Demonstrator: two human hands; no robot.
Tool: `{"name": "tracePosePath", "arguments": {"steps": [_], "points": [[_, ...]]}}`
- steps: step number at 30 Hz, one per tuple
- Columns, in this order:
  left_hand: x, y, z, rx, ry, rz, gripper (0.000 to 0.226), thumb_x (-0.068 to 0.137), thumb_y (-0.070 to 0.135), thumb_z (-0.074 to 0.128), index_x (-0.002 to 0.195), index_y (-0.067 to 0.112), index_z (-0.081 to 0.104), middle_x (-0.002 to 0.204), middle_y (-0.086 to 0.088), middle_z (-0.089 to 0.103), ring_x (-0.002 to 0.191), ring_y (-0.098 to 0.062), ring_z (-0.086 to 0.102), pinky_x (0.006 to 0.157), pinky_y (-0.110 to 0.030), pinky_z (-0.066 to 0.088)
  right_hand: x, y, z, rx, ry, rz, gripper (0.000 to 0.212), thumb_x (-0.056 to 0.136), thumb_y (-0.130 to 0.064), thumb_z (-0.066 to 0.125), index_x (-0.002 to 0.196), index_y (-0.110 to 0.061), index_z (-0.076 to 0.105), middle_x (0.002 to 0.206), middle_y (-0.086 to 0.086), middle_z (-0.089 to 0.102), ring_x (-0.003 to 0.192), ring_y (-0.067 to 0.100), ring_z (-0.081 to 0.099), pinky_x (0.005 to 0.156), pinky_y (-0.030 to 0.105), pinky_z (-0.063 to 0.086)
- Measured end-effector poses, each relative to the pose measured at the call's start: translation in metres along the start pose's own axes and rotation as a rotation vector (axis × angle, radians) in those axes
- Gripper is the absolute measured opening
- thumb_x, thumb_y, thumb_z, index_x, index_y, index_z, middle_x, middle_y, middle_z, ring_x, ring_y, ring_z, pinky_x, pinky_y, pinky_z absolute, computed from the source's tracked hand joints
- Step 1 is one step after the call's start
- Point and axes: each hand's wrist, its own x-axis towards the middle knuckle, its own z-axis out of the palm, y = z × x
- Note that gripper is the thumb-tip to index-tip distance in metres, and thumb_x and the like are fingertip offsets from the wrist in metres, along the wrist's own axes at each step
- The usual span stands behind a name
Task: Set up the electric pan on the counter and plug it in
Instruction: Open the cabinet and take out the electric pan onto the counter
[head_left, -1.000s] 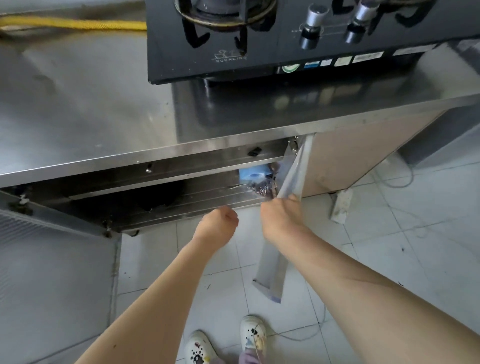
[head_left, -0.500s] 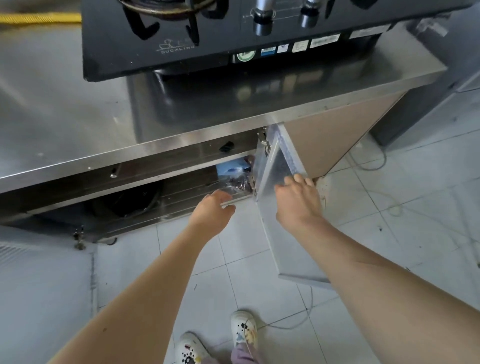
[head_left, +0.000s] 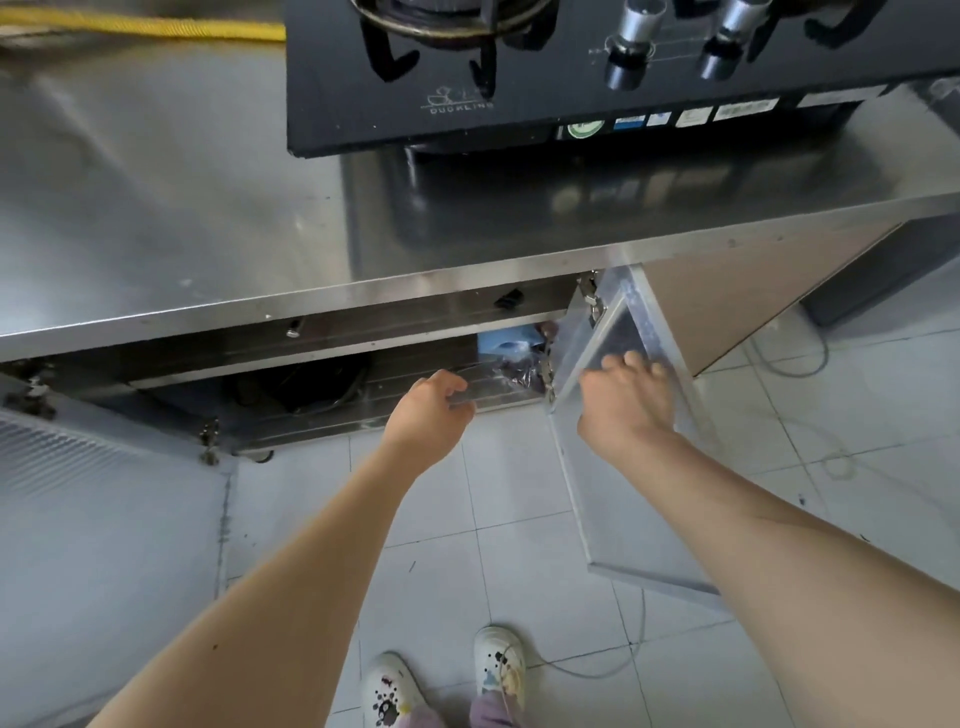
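Stainless steel counter (head_left: 171, 197): fills the upper left and centre of the frame, its front edge running across the middle. Black gas stove (head_left: 571, 62): upper centre to upper right, standing on the counter, two knobs showing along the top. White tiled floor (head_left: 519, 519): lower half of the frame. Left cabinet door (head_left: 78, 545): lower left, swung open. Right cabinet door (head_left: 613, 457): right of centre, swung open toward the viewer on its hinge. Open cabinet (head_left: 363, 364): below the counter edge, centre; holds a dark round item (head_left: 311, 384), possibly the electric pan, too shadowed to confirm, plus a blue box (head_left: 506, 340) and a clear bag of dark contents (head_left: 519, 371) just left of the right door. Right hand (head_left: 628, 400): right of centre, fingers curled over the right door's top edge, gripping it. Left hand (head_left: 431, 410): centre, at the cabinet opening, fingers curled loosely, holding nothing visible. White shoes (head_left: 441, 675): bottom centre. Yellow hose (head_left: 145, 23): top left, along the counter's far side.
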Motion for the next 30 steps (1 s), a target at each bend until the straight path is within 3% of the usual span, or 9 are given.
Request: {"name": "tracePosePath", "arguments": {"steps": [6, 9, 13, 17, 26, 30], "points": [[-0.007, -0.038, -0.044, -0.067, 0.094, -0.049, 0.038, 0.091, 0.027, 0.054, 0.128, 0.020, 0.053, 0.131, -0.003, 0.054, 0.115, -0.018, 0.056, 0.097, -0.038, 0.048, 0.012, -0.069, -0.024, 0.275, 0.068, -0.127, 0.034, 0.085, -0.017, 0.059, 0.118, -0.020, 0.063, 0.119, 0.006, 0.063, 0.115, 0.027, 0.053, 0.085, 0.032, 0.044], [-0.009, -0.067, -0.069, -0.104, 0.142, -0.088, 0.038, 0.090, 0.026, 0.055, 0.128, 0.020, 0.053, 0.130, -0.002, 0.054, 0.113, -0.017, 0.056, 0.093, -0.033, 0.048, 0.016, -0.111, -0.029, 0.433, 0.015, -0.163, 0.033, 0.086, -0.016, 0.058, 0.118, -0.022, 0.064, 0.119, 0.005, 0.064, 0.112, 0.028, 0.057, 0.079, 0.031, 0.047], [-0.006, -0.111, -0.094, -0.157, 0.198, -0.136, 0.044, 0.087, 0.032, 0.059, 0.129, 0.020, 0.053, 0.131, -0.001, 0.055, 0.115, -0.018, 0.056, 0.089, -0.029, 0.044, 0.025, -0.163, -0.030, 0.514, -0.039, -0.192, 0.036, 0.087, -0.016, 0.055, 0.120, -0.027, 0.062, 0.125, 0.000, 0.062, 0.116, 0.025, 0.056, 0.082, 0.030, 0.046], [0.006, -0.167, -0.123, -0.202, 0.227, -0.189, 0.050, 0.086, 0.036, 0.061, 0.132, 0.021, 0.050, 0.132, 0.000, 0.054, 0.111, -0.016, 0.056, 0.084, -0.026, 0.040, 0.039, -0.224, -0.020, 0.541, -0.074, -0.195, 0.038, 0.087, -0.015, 0.052, 0.120, -0.029, 0.063, 0.127, -0.005, 0.062, 0.118, 0.021, 0.056, 0.075, 0.025, 0.039], [0.046, -0.262, -0.157, -0.228, 0.253, -0.221, 0.050, 0.087, 0.034, 0.059, 0.134, 0.021, 0.049, 0.133, -0.002, 0.053, 0.116, -0.019, 0.053, 0.089, -0.026, 0.039, 0.063, -0.338, 0.008, 0.659, -0.156, -0.147, 0.031, 0.087, -0.018, 0.054, 0.114, -0.028, 0.067, 0.119, -0.005, 0.068, 0.112, 0.022, 0.060, 0.089, 0.029, 0.051], [0.078, -0.292, -0.144, -0.225, 0.280, -0.233, 0.050, 0.087, 0.033, 0.059, 0.135, 0.021, 0.050, 0.133, -0.003, 0.053, 0.117, -0.020, 0.053, 0.085, -0.025, 0.037, 0.087, -0.366, 0.039, 0.699, -0.162, -0.133, 0.032, 0.087, -0.021, 0.054, 0.115, -0.030, 0.067, 0.118, -0.004, 0.068, 0.110, 0.022, 0.061, 0.083, 0.027, 0.049]]}}
